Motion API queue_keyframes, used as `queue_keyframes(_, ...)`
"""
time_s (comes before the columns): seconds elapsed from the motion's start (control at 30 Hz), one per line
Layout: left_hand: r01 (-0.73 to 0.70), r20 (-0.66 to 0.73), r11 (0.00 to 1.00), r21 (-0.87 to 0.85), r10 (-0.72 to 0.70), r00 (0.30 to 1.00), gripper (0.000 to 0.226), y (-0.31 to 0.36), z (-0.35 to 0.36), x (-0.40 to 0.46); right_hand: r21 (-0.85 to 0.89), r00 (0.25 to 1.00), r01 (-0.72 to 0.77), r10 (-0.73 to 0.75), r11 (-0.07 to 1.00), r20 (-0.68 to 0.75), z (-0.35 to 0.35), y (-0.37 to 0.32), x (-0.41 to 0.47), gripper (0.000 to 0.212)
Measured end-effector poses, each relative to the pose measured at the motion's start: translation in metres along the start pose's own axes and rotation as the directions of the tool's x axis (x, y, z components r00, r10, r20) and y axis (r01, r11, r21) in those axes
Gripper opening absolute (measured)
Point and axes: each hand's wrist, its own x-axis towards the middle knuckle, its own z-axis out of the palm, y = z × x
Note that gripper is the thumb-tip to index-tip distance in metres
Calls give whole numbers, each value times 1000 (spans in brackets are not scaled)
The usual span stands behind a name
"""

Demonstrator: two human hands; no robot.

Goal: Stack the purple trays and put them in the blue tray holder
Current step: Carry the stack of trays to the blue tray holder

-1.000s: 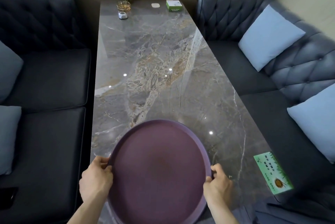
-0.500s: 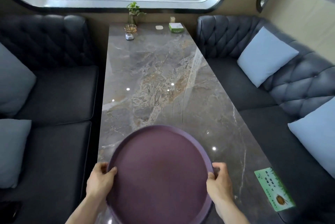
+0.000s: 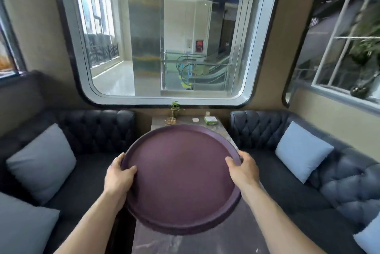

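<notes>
A round purple tray [image 3: 181, 179] is held up in the air above the marble table [image 3: 230, 239], in the middle of the view. My left hand [image 3: 118, 177] grips its left rim, thumb on top. On the opposite rim my right hand [image 3: 244, 171] holds on the same way. The tray hides most of the table. No blue tray holder and no other purple tray is in view.
Dark tufted sofas [image 3: 92, 130] with pale cushions [image 3: 302, 151] flank the table. At its far end stand a small plant [image 3: 174, 110], a glass ashtray [image 3: 170, 120] and a green box [image 3: 210, 120], below a large window [image 3: 162, 34].
Both hands have lifted the tray off the table and raised it. The view has tilted up from the tabletop to the window.
</notes>
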Motion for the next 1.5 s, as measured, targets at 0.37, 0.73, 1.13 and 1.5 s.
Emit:
queue_keyframes(0.37,-171,-64,982,-74,166,984,58,130,-52,1,108,985,155,-145,982,-96,-26,-124,-1,31)
queue_keyframes(0.73,-171,-3,981,-90,171,985,52,139,-7,-32,131,981,95,-71,987,-179,-79,-102,-4,48)
queue_keyframes(1.13,-193,369,971,-142,233,900,55,154,214,-176,110,877,-65,109,992,-468,-317,23,-33,23)
queue_keyframes(1.5,-214,779,953,-215,300,551,34,161,428,-454,175,465,-238,270,955,-843,-587,152,-188,31)
